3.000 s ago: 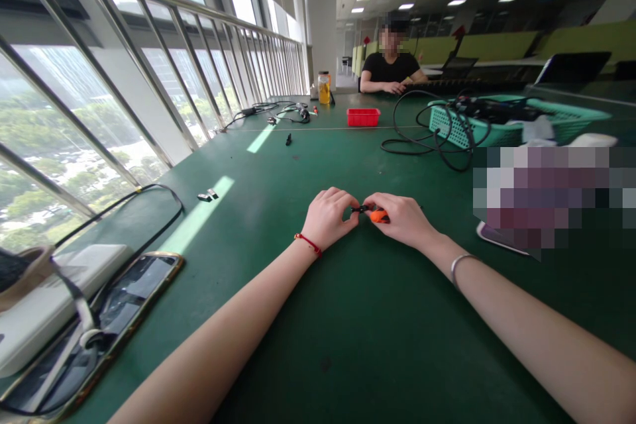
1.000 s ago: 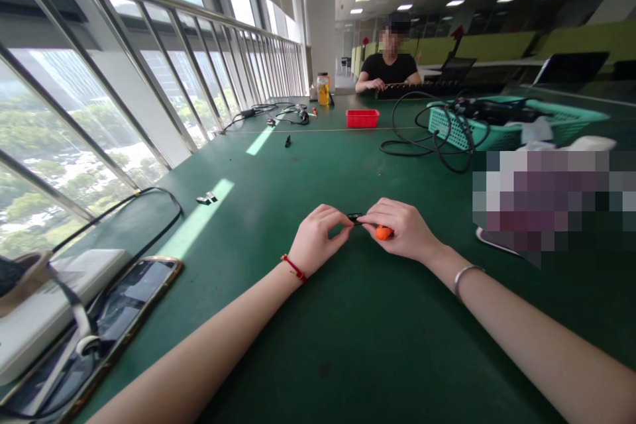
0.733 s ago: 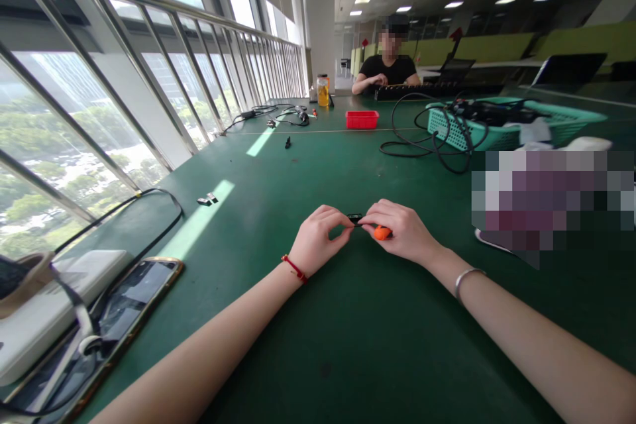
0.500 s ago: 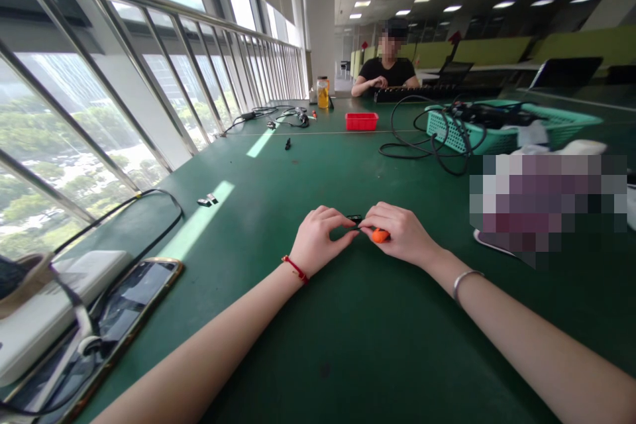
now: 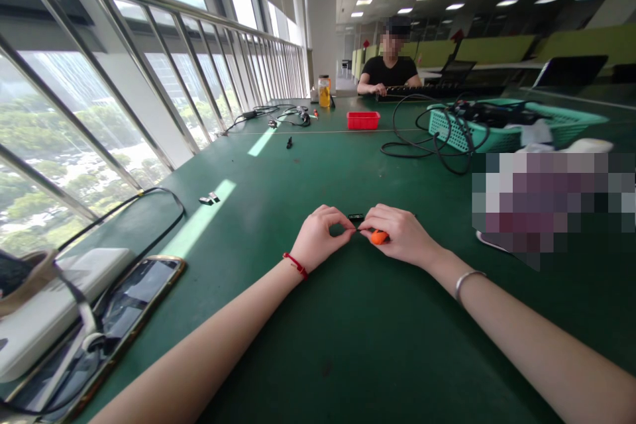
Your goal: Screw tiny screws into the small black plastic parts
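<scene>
Both hands meet over the green table (image 5: 318,318) in the middle of the view. My left hand (image 5: 322,233) is closed in a pinch, thumb against fingertips, at something tiny and dark that I cannot make out. Close beside it, my right hand (image 5: 400,230) is closed with an orange-ended tool (image 5: 380,237) tucked under its fingers; the rest of the tool is hidden. The right fingertips almost touch the left ones. A small black rectangular part (image 5: 356,217) shows just beyond the fingertips, partly covered by them.
Small black and silver pieces (image 5: 209,199) lie to the left. A phone (image 5: 144,291) and a white power strip (image 5: 64,305) with cables are at the near left. Farther off are a red tray (image 5: 362,120), a teal basket (image 5: 450,132) with cables, a jar (image 5: 324,93) and a seated person (image 5: 390,73).
My left thumb and fingertips have come together, and more of the small black part shows behind them. The right hand has barely moved. The person opposite has lowered a hand.
</scene>
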Motion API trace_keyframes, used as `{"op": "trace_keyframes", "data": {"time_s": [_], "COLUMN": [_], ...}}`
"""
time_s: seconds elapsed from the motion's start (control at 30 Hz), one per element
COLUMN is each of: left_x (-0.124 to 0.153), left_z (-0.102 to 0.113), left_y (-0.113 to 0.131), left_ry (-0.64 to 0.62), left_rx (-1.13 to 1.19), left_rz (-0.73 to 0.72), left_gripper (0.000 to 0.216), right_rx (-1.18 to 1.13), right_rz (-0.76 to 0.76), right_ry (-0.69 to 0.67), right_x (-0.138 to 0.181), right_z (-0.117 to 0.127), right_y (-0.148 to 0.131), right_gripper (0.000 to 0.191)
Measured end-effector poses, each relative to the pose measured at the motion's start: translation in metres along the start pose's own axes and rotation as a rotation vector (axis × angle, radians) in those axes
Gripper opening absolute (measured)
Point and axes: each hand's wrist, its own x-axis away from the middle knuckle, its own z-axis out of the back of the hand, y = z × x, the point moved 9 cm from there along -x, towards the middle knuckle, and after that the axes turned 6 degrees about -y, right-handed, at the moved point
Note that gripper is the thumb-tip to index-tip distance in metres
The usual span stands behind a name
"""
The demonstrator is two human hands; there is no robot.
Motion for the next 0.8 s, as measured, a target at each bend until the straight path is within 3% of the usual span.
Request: {"op": "trace_keyframes", "data": {"time_s": [0.13, 0.3, 0.8], "left_x": [0.003, 0.006, 0.0], "left_z": [-0.002, -0.004, -0.008], "left_y": [0.02, 0.032, 0.005], "left_ry": [-0.017, -0.045, -0.072], "left_rx": [-0.201, -0.371, -0.319], "left_rz": [-0.188, -0.282, -0.019], "left_gripper": [0.013, 0.021, 0.009], "right_rx": [-0.046, -0.069, 0.01], "right_rz": [-0.044, -0.126, -0.152], "right_ry": [-0.028, -0.04, -0.034], "right_x": [0.0, 0.0, -0.002], "right_z": [-0.006, -0.013, -0.014], "right_y": [0.005, 0.014, 0.023], "right_gripper": [0.012, 0.008, 0.014]}}
